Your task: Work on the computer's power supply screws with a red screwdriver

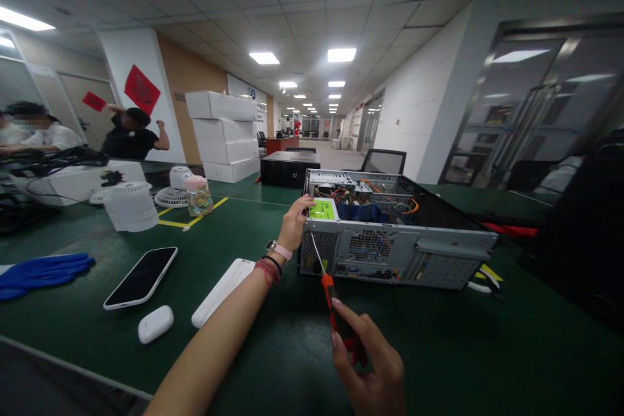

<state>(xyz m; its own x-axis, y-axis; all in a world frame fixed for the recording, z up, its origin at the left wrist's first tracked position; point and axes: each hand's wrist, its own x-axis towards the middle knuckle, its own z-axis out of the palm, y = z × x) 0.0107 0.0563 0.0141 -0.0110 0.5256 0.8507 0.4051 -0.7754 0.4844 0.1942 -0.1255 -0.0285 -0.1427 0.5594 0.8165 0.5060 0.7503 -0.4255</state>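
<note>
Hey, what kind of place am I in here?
Probably an office with a shared work area: an open computer case sits on a green table, and ceiling light panels run down a long room.

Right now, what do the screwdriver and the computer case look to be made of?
Screwdriver: silvery, shiny shaft, probably steel; orange-red and dark handle, likely plastic or rubber from its colouring. Computer case: dull grey, apparently sheet metal, judging by its thin edges and punched vent holes.
</note>
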